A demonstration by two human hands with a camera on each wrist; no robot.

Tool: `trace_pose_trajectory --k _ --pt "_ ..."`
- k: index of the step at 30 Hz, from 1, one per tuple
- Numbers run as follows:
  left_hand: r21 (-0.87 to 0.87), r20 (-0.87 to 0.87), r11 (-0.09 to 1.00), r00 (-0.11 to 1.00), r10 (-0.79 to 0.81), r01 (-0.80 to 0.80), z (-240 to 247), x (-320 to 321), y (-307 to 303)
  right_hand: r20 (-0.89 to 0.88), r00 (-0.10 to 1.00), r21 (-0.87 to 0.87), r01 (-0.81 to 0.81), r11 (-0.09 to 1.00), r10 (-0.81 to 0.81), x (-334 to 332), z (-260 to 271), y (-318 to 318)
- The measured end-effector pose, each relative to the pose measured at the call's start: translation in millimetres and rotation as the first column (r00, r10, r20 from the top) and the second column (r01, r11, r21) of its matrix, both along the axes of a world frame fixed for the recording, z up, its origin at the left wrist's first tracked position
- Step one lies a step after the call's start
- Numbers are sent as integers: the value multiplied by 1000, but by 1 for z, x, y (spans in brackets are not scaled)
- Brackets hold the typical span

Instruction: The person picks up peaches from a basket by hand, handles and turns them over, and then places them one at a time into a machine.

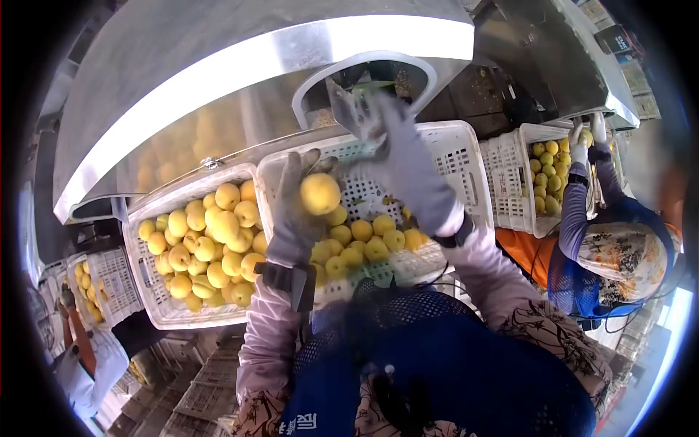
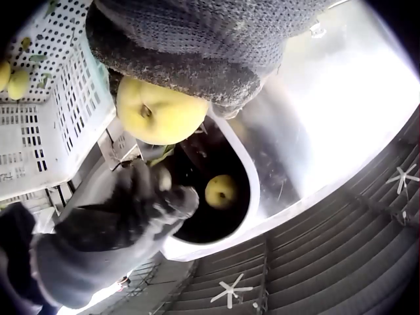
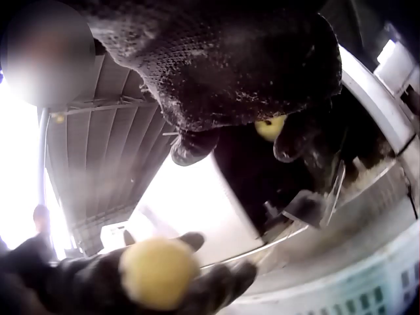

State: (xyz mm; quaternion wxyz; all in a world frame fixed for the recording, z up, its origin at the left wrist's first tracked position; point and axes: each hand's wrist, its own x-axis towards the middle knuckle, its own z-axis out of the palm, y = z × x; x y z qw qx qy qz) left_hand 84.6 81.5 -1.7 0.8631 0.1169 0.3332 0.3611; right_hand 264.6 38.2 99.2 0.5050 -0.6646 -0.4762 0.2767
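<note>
Gloved in grey, my left hand (image 1: 291,207) holds a yellow peach (image 1: 320,193) over the left end of a white crate (image 1: 477,164). In the left wrist view the peach (image 2: 157,111) shows beneath the dark glove palm. My right hand (image 1: 400,142), blurred, reaches to the round opening (image 1: 429,76) of a metal machine, its fingers loosely bent. Another peach (image 2: 220,191) shows against the dark opening, apart from the right hand's fingertips (image 2: 184,200). Several peaches (image 1: 375,247) lie along the near side of the crate below my hands.
A second white crate (image 1: 135,247) full of peaches (image 1: 211,240) stands at left, against the metal housing (image 1: 240,44). At right another person (image 1: 619,247) works at a crate (image 1: 506,182) of peaches. One more person (image 1: 95,364) is at far left.
</note>
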Motion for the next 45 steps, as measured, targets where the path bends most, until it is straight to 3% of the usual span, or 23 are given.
trace_pose_trajectory --k 2,4,5,6,7,10,13,16,18,20,23,25,26,28,29,31,35,36,39,40,42,43,45 --pt "31 34 990 990 -138 137 9 2 7 146 871 -159 -448 880 469 -4 -40 -26" --pt "76 62 956 956 -287 283 -4 7 12 92 914 -104 -387 916 396 -3 -50 -29" --pt "429 -324 825 915 -239 368 -31 10 13 25 943 -52 -330 943 331 -2 -52 -28" --pt "649 -620 554 785 -13 522 -46 12 15 29 943 -48 -331 942 333 0 -50 -24" --pt "404 -367 855 914 -174 325 11 31 10 95 944 -116 -305 945 316 1 -47 -21" --pt "290 -210 939 970 -124 183 64 49 7 145 943 -164 -276 947 300 14 -43 -17" --pt "367 -157 922 985 -72 126 53 44 7 -20 965 19 -260 966 260 23 -44 -16" --pt "360 -184 924 981 -64 128 53 34 0 71 981 192 -193 962 183 22 -58 1" --pt "327 -104 932 986 -127 155 46 34 -1 45 984 136 -178 975 173 18 -64 8" --pt "352 -164 927 984 -76 130 48 47 3 301 949 11 -102 995 94 16 -74 11" --pt "341 -231 932 972 -41 120 60 46 6 285 946 -14 -153 988 151 29 -71 1" --pt "725 -629 523 740 238 448 70 40 4 241 957 8 -171 985 164 26 -50 3" --pt "726 -627 524 742 238 445 78 43 6 244 956 7 -172 985 165 25 -53 6" --pt "516 -624 808 771 127 284 90 55 10 472 878 144 13 990 -80 28 -70 18" --pt "524 -618 804 775 131 282 87 53 10 588 797 131 77 988 -140 29 -80 23" --pt "630 -622 695 761 185 347 65 36 9 561 813 149 83 985 -154 25 -94 31" --pt "480 -775 743 622 110 467 -46 -2 -20 604 767 87 209 974 -218 20 -97 71" --pt "444 -789 754 610 73 485 -61 -8 -27 517 837 -4 214 977 -181 16 -84 78" --pt "186 -975 513 223 -9 838 -89 -3 -28 360 912 102 172 980 -198 34 -76 62" --pt "167 -975 512 219 -43 842 -102 1 -26 213 963 164 134 977 -168 46 -77 46" --pt "27 -999 224 17 46 974 -146 12 -29 22 999 -99 29 995 -27 60 -76 -3" --pt "29 -1000 209 27 17 977 -180 18 -39 41 993 -394 -82 915 106 86 -118 -46" --pt "-55 -910 119 -99 402 991 -236 22 -46 265 940 -655 13 756 213 124 -211 -93"
